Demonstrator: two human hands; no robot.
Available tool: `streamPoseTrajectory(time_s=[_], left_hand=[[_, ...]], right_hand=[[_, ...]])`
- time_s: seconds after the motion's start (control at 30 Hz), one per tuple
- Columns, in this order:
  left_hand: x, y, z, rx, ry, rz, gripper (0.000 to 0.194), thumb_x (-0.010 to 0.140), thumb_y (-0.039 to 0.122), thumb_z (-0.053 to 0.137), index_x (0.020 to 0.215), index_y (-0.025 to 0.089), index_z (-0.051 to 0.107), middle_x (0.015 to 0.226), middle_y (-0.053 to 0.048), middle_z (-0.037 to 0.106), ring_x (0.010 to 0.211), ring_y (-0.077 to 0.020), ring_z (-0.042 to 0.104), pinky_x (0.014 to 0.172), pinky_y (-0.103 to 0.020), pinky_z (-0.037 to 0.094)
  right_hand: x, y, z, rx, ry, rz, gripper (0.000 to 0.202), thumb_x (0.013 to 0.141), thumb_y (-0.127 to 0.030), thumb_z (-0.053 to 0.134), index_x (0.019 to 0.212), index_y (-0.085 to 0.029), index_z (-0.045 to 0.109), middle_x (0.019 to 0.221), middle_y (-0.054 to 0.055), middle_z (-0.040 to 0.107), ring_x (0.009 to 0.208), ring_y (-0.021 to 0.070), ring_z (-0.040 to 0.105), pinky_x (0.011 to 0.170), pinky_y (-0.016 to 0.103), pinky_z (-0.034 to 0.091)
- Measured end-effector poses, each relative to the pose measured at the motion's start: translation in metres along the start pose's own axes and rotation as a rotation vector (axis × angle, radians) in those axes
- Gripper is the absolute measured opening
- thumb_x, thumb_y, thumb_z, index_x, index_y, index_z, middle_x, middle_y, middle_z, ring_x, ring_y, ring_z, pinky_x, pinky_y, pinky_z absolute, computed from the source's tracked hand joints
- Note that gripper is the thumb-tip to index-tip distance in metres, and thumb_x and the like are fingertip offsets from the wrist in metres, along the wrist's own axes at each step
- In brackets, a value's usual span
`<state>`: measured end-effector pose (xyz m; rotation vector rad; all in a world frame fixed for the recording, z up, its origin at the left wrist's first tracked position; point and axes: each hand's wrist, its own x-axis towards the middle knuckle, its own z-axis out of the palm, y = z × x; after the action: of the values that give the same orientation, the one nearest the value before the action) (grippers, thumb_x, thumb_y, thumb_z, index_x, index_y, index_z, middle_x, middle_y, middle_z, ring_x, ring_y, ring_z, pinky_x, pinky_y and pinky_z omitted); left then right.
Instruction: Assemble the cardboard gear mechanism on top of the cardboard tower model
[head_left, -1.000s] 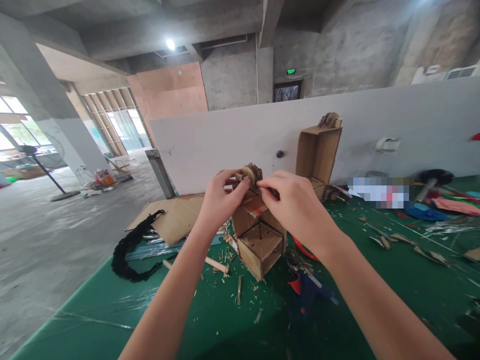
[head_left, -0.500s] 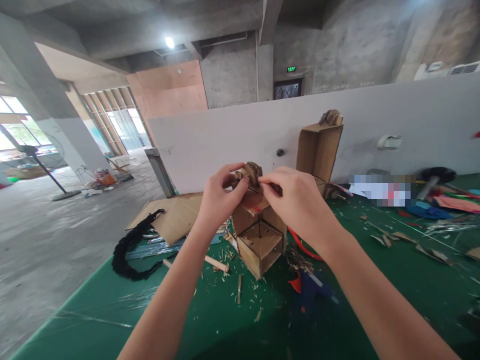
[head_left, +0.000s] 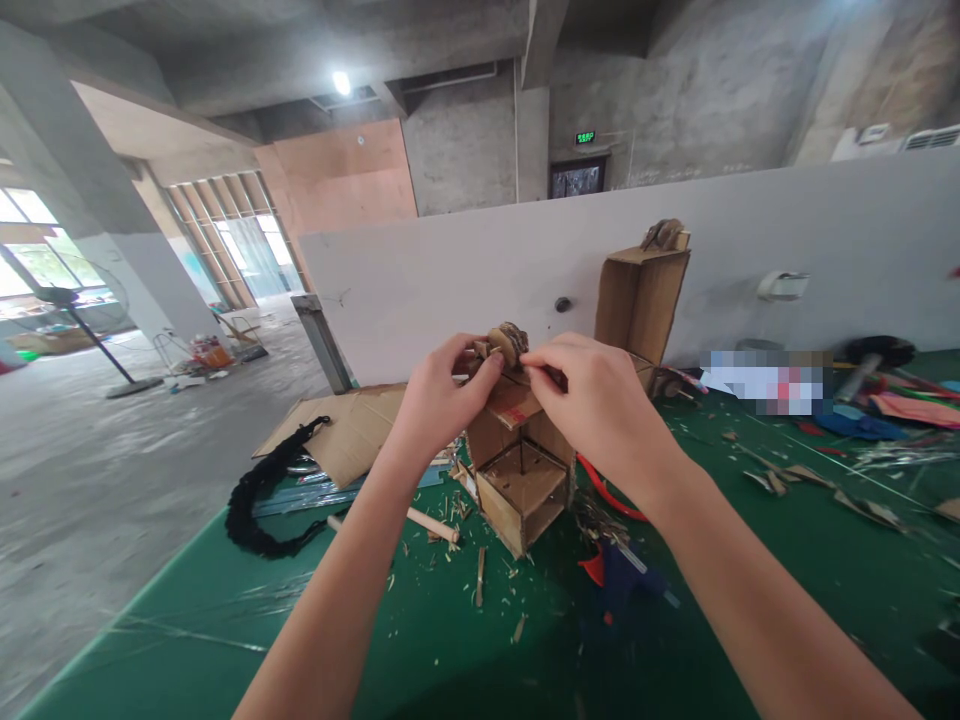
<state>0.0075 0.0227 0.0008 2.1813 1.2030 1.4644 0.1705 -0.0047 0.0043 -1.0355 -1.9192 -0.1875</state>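
A small cardboard box structure (head_left: pixel 501 512) stands upright on the green table, with an open front and a thin dark rod inside. On its top sits a round cardboard wheel (head_left: pixel 506 343) with layered, ragged edges. My left hand (head_left: pixel 456 385) is closed on the wheel's left side, thumb toward me. Just to the right of the wheel, my right hand (head_left: pixel 589 390) pinches with thumb and forefinger at its edge. Whatever lies between those right fingertips is too small to make out.
A taller cardboard structure (head_left: pixel 634 300) stands behind to the right. On the left lie a black braided cord (head_left: pixel 251 515), a flat cardboard sheet (head_left: pixel 356 430) and a wooden dowel (head_left: pixel 433 525). A blue glue gun (head_left: pixel 626 585) and cardboard scraps lie in front. A white partition (head_left: pixel 450 290) borders the back.
Both hands stay at the wheel in nearly the same pose. The whole view has shifted very slightly.
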Motion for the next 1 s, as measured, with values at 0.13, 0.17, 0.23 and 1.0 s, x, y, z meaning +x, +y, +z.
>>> streamPoseTrajectory(time_s=[0.13,0.17,0.23,1.0], left_hand=[[0.0005,-0.0030,0.0000,0.034,-0.008,-0.024,0.021,0.085,0.037,0.056,0.083,0.017,0.061,0.085,-0.006,0.064,0.077,-0.0157,0.064,0.064,-0.026,0.051],[0.0007,-0.0040,0.0008,0.034,0.007,-0.024,0.022,0.084,0.038,0.057,0.084,0.016,0.061,0.089,-0.007,0.063,0.078,-0.0158,0.064,0.065,-0.027,0.051],[0.0010,-0.0050,0.0031,0.042,0.037,-0.020,0.025,0.083,0.040,0.059,0.083,0.016,0.062,0.093,-0.007,0.060,0.078,-0.0156,0.063,0.068,-0.028,0.051],[0.0015,-0.0002,0.0054,-0.014,0.040,-0.193,0.030,0.083,0.045,0.056,0.078,0.016,0.057,0.072,-0.001,0.050,0.059,-0.0094,0.046,0.051,-0.023,0.035]], right_hand=[[-0.0003,0.0004,-0.0001,0.006,0.019,-0.013,0.024,0.085,-0.010,0.048,0.090,-0.016,0.071,0.086,0.006,0.067,0.075,0.0144,0.059,0.072,0.028,0.043],[-0.0003,0.0004,-0.0003,0.004,0.016,-0.013,0.024,0.085,-0.010,0.049,0.089,-0.015,0.071,0.086,0.006,0.067,0.074,0.0143,0.059,0.071,0.028,0.043],[-0.0001,0.0005,-0.0006,0.003,0.010,-0.011,0.023,0.084,-0.010,0.049,0.088,-0.015,0.071,0.085,0.005,0.068,0.073,0.0141,0.059,0.071,0.027,0.043],[-0.0008,-0.0010,0.0020,0.007,-0.026,-0.012,0.022,0.085,-0.010,0.050,0.088,-0.013,0.072,0.079,0.005,0.066,0.069,0.0131,0.057,0.067,0.027,0.042]])
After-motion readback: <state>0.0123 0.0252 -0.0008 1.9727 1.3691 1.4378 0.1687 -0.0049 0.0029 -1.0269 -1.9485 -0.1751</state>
